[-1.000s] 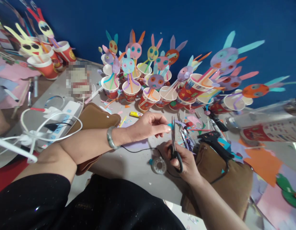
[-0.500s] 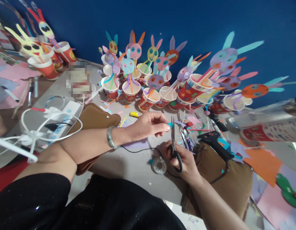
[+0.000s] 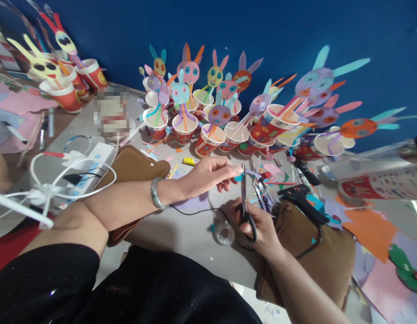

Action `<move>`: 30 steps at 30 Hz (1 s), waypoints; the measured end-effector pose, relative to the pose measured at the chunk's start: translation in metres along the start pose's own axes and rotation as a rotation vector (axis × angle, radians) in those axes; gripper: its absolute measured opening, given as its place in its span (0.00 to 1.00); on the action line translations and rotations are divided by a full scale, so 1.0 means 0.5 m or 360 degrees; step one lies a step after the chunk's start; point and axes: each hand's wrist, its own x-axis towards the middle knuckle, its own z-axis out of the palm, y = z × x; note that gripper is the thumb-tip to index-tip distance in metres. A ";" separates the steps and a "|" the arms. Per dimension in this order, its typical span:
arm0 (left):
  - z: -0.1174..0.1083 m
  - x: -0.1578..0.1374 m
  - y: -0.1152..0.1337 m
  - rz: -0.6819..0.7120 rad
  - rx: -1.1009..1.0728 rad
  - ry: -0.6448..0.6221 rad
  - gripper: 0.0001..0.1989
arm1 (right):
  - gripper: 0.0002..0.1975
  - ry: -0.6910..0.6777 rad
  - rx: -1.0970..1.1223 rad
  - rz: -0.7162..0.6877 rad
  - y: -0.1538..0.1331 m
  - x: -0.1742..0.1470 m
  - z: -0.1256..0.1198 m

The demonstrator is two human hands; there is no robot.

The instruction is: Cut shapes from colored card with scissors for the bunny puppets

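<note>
Between the thumb and fingers of my left hand (image 3: 211, 175) is a small piece of blue paper (image 3: 239, 177). My right hand (image 3: 257, 227) grips black-handled scissors (image 3: 244, 198), their blades pointing up and away from me. The blades touch or overlap the right edge of the blue paper; I cannot tell whether they cut into it. Below my hands, a round white tape spool (image 3: 224, 233) lies on the grey table (image 3: 195, 231). A purple sheet (image 3: 195, 202) lies partly under my left forearm.
Several paper cups (image 3: 211, 139) with coloured paper rabbit heads stand along the blue wall (image 3: 279, 27). A power strip (image 3: 90, 173) with white cables is at left. Brown cushions (image 3: 316, 265) flank my arms. A black glue gun (image 3: 301, 200) lies at right near a clear plastic cylinder (image 3: 370, 166).
My left thumb and fingers have shifted on the blue paper, the thumb now reaching further right toward the blades. My right hand and the scissors are nearly unmoved.
</note>
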 end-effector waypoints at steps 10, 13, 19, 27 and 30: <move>-0.003 0.004 -0.016 0.0074 0.0040 -0.0056 0.08 | 0.30 -0.0022 0.0017 0.0016 -0.001 -0.002 -0.001; -0.004 0.003 -0.016 0.0067 0.0069 -0.0073 0.08 | 0.31 -0.0013 -0.0004 0.0025 -0.006 0.000 -0.001; -0.003 0.003 -0.017 0.0066 0.0064 -0.0085 0.09 | 0.31 -0.0002 -0.0016 0.0024 -0.005 0.000 0.000; -0.002 0.002 -0.013 0.0061 0.0038 -0.0067 0.08 | 0.30 -0.0018 0.0010 0.0027 -0.004 -0.001 0.000; -0.002 0.001 -0.011 0.0060 0.0033 -0.0062 0.08 | 0.30 -0.0016 -0.0010 0.0009 -0.002 -0.002 0.000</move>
